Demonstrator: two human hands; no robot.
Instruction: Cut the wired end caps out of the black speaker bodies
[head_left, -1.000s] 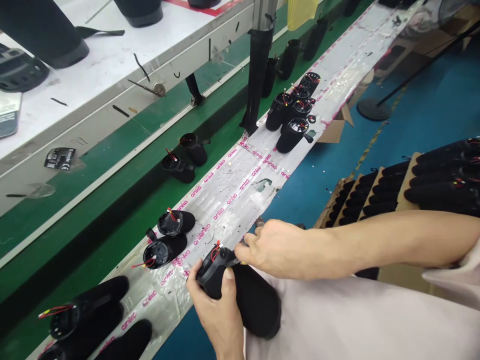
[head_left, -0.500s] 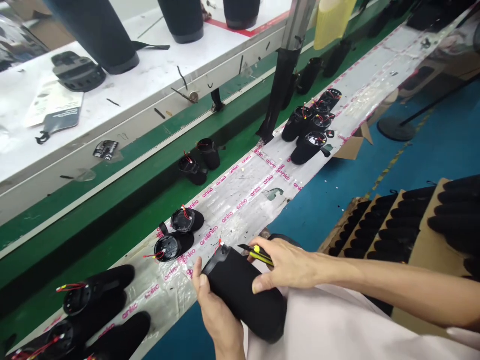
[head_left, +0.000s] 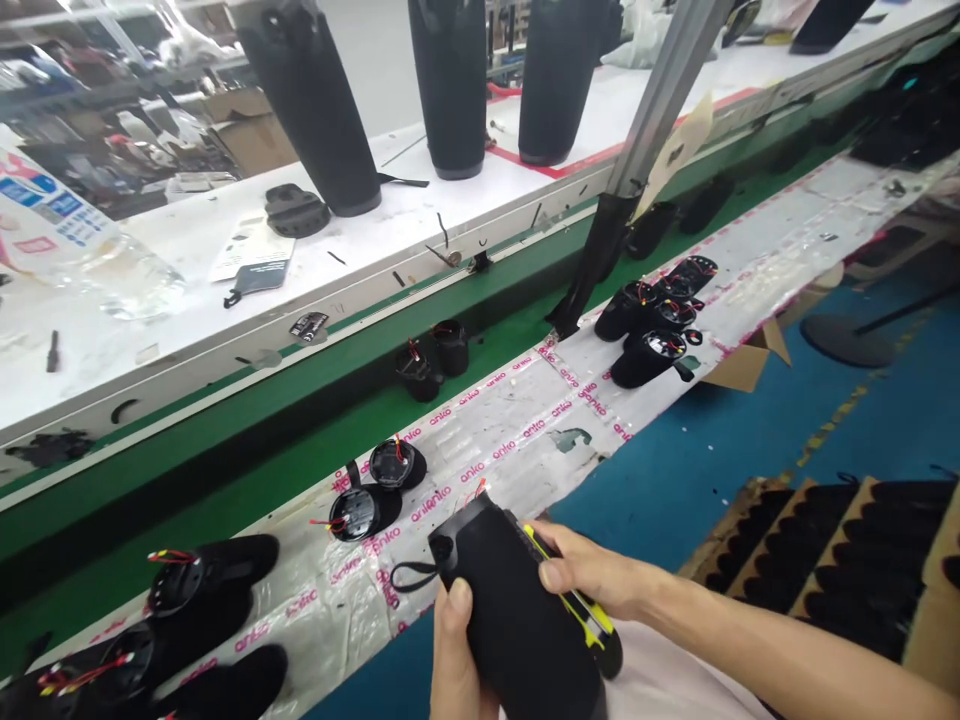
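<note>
Our left hand grips the black speaker; right hand pinches the yellow-black tool against it. We'd keep the speaker steady near the bench edge.

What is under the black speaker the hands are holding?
The black speaker hides most of what lies below it. Only the left hand gripping it, a bit of taped ledge and blue floor show.
</note>
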